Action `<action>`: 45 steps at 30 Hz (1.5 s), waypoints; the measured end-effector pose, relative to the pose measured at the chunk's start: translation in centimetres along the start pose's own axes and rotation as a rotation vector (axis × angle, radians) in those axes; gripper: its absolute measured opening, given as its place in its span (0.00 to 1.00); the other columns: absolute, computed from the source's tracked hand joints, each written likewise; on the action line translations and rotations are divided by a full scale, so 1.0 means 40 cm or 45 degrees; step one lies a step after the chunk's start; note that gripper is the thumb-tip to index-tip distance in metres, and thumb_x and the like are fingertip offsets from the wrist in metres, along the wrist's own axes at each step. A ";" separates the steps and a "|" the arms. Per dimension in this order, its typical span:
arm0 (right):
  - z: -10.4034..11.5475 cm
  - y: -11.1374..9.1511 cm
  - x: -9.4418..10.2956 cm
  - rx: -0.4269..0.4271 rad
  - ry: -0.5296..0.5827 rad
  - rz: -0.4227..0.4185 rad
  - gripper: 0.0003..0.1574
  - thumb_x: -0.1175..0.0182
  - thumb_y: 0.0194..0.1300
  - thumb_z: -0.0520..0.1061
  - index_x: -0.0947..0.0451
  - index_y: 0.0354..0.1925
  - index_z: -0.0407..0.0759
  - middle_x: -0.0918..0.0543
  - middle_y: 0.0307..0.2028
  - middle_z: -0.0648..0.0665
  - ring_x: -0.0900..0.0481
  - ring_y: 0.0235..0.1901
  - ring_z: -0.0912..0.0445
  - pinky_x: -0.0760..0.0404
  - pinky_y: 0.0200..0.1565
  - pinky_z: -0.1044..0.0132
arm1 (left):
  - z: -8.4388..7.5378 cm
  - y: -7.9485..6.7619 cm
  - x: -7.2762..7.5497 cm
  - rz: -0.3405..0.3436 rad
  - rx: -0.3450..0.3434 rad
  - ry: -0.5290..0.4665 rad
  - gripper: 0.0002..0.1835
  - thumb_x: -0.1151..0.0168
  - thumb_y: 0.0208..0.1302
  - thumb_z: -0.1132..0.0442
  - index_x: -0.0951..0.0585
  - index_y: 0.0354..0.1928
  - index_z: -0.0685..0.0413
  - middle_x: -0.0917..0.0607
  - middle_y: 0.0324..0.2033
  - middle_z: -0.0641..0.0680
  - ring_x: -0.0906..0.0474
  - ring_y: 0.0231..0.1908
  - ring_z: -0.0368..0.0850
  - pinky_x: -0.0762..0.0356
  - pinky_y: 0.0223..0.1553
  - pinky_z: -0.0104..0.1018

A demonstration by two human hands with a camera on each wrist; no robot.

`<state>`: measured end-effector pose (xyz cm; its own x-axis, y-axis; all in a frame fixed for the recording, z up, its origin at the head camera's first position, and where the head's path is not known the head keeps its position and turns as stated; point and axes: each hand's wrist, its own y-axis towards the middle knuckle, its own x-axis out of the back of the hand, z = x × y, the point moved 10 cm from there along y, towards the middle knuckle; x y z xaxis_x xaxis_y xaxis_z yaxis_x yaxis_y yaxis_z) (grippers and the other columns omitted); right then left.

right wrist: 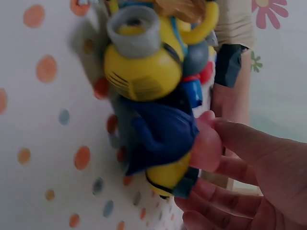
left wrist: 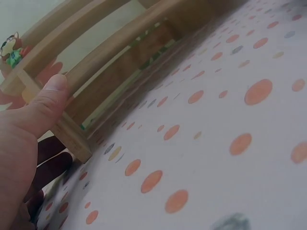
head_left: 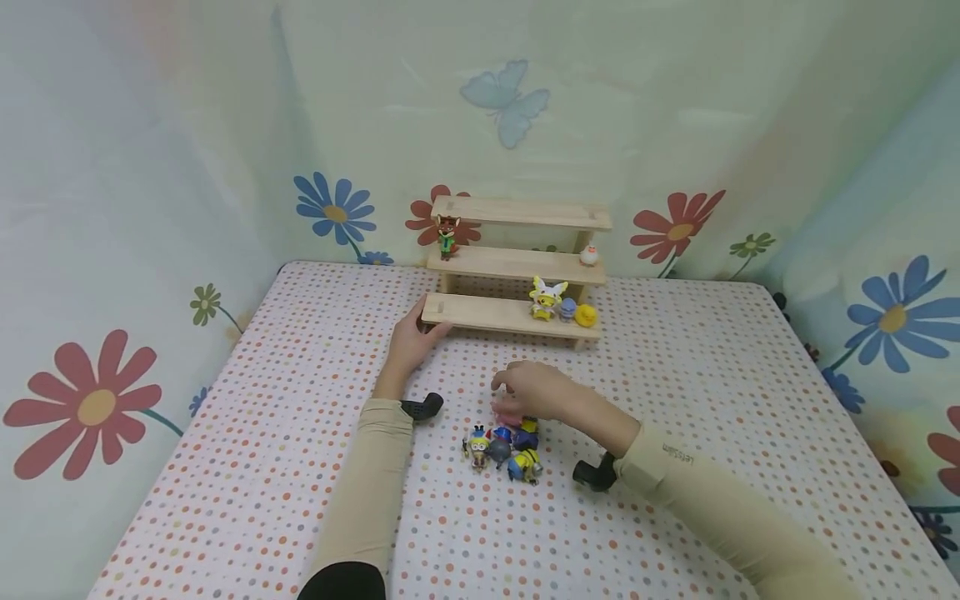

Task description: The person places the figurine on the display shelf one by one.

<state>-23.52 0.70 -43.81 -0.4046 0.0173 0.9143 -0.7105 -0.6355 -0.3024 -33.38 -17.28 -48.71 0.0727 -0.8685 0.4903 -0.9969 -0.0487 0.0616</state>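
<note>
My left hand (head_left: 411, 343) holds the left end of a three-tier wooden display shelf (head_left: 480, 312), thumb at the lowest board's front edge and fingers around the end. In the left wrist view the thumb (left wrist: 53, 93) lies against the wood. My right hand (head_left: 536, 390) is over a cluster of small figurines. Its thumb and forefinger pinch a pink figurine (right wrist: 207, 146), mostly hidden by the hand in the head view. Right against it are a dark blue and yellow figurine (right wrist: 165, 136) and a goggled yellow minion figurine (right wrist: 144, 72). Another minion figurine (head_left: 478, 446) stands at the cluster's left.
On the bottom tier are a white-eared yellow figurine (head_left: 546, 298), a small bluish-purple figurine (head_left: 567, 310) and a yellow duck (head_left: 586, 316). The middle tier bears a fox figurine (head_left: 447, 238) and a white chick-like figurine (head_left: 589, 255). A dotted cloth (head_left: 247, 467) covers the table.
</note>
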 end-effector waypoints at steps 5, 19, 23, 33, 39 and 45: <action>0.008 0.002 -0.019 0.042 0.071 0.023 0.21 0.39 0.64 0.56 0.19 0.51 0.47 0.18 0.35 0.51 0.24 0.31 0.60 0.22 0.34 0.65 | 0.000 0.001 0.003 0.003 0.008 0.000 0.52 0.40 0.54 0.33 0.47 0.74 0.50 0.39 0.71 0.54 0.43 0.71 0.48 0.42 0.71 0.40; 0.001 -0.021 -0.003 0.269 0.314 0.081 0.20 0.40 0.66 0.50 0.21 0.54 0.46 0.17 0.46 0.49 0.21 0.42 0.59 0.20 0.46 0.64 | -0.017 0.013 0.001 0.007 0.000 0.005 0.52 0.39 0.55 0.34 0.48 0.74 0.52 0.40 0.72 0.54 0.44 0.71 0.48 0.41 0.71 0.40; -0.024 -0.014 0.013 0.300 0.509 -0.006 0.22 0.41 0.67 0.49 0.25 0.58 0.45 0.20 0.53 0.46 0.19 0.48 0.54 0.19 0.50 0.62 | -0.017 0.013 0.000 0.004 0.002 0.001 0.51 0.39 0.55 0.35 0.48 0.74 0.52 0.39 0.72 0.54 0.43 0.71 0.48 0.41 0.71 0.40; -0.117 0.028 0.020 0.074 0.915 -0.215 0.20 0.35 0.62 0.46 0.31 0.48 0.42 0.24 0.50 0.40 0.19 0.48 0.50 0.17 0.49 0.62 | 0.002 0.005 -0.007 0.013 -0.016 -0.024 0.53 0.39 0.53 0.33 0.48 0.74 0.52 0.39 0.72 0.54 0.43 0.71 0.49 0.41 0.71 0.40; -0.114 0.074 0.135 0.052 0.724 -0.634 0.24 0.33 0.59 0.46 0.27 0.51 0.40 0.21 0.47 0.41 0.19 0.47 0.49 0.16 0.48 0.62 | 0.011 0.012 -0.002 -0.001 -0.007 -0.013 0.54 0.40 0.52 0.31 0.48 0.74 0.51 0.40 0.72 0.54 0.43 0.71 0.49 0.41 0.71 0.40; -0.101 0.159 0.193 -0.072 0.543 -0.832 0.21 0.34 0.60 0.49 0.28 0.47 0.42 0.24 0.45 0.42 0.21 0.46 0.50 0.17 0.47 0.62 | 0.009 0.004 -0.008 0.010 -0.004 -0.002 0.52 0.40 0.55 0.34 0.48 0.74 0.52 0.40 0.72 0.55 0.42 0.71 0.49 0.41 0.70 0.39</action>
<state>-33.49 -0.08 -39.76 -0.0721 0.6769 0.7325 -0.9044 -0.3541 0.2382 -33.59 -17.20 -49.16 0.0650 -0.8696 0.4894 -0.9973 -0.0404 0.0606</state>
